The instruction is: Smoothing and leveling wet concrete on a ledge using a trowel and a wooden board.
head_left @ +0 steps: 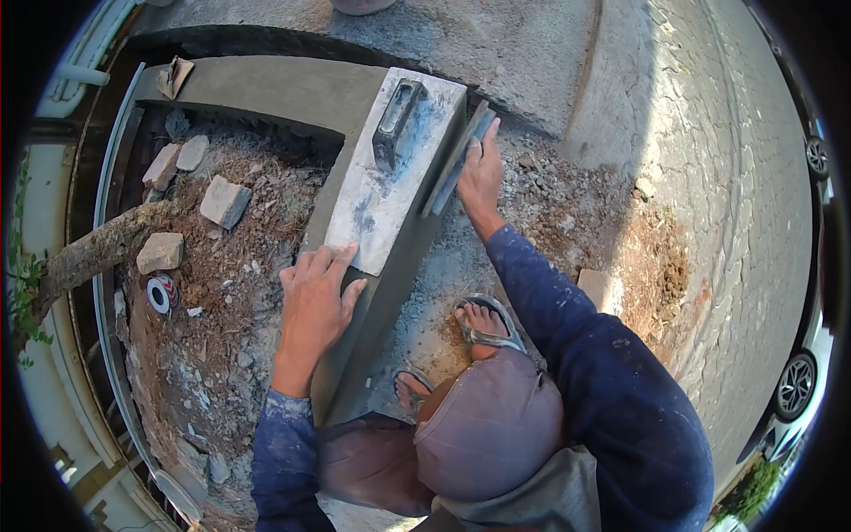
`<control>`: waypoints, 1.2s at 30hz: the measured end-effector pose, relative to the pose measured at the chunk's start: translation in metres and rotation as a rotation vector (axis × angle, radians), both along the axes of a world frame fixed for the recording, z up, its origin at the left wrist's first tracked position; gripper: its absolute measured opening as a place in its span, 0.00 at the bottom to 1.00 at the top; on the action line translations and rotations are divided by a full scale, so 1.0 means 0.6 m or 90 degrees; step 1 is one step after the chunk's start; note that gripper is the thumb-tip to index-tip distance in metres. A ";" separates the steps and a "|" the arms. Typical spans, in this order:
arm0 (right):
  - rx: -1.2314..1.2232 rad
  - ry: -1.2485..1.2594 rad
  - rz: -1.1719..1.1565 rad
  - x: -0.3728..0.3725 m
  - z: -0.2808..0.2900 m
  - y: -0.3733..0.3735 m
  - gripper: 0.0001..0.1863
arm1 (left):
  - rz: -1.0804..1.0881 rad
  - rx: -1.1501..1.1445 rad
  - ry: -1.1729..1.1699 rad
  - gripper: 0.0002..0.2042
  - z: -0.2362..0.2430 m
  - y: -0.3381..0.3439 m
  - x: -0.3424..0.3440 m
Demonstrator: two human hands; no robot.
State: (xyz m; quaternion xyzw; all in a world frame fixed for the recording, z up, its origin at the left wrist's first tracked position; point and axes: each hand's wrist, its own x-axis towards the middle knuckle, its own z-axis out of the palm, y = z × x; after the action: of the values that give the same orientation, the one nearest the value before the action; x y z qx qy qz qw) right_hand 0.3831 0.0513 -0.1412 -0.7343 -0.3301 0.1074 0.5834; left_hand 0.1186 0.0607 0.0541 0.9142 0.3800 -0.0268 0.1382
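Note:
My left hand lies flat, fingers spread, on the near end of a pale board that rests along the top of a low wall coated in wet grey plaster. My right hand grips a flat trowel and presses its blade against the wall's outer side face, just beside the board. A dark plastering float with a handle sits on the far end of the board.
Inside the wall lies soil with several stone chunks, a tree trunk and a tape roll. A small tool rests on the wall's far corner. My sandalled feet stand on rubble; cars are parked at the right.

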 end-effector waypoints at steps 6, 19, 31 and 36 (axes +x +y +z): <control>-0.247 -0.073 0.074 -0.048 -0.061 -0.090 0.32 | -0.068 0.032 -0.019 0.25 -0.024 0.001 0.011; -0.221 0.120 0.082 -0.223 0.083 -0.166 0.34 | -0.083 0.126 -0.047 0.22 -0.053 -0.010 -0.041; -0.255 0.017 -0.007 -0.107 0.156 -0.118 0.35 | -0.048 0.118 -0.072 0.22 -0.079 -0.020 -0.049; -0.156 0.363 0.044 -0.080 0.141 -0.112 0.40 | -0.047 0.097 -0.081 0.23 -0.051 -0.030 -0.038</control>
State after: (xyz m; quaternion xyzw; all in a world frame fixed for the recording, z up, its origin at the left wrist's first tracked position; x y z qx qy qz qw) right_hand 0.3354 -0.0159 -0.0566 -0.7276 -0.1622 0.3678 0.5558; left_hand 0.0959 0.0429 0.0237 0.9352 0.3377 0.0550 0.0913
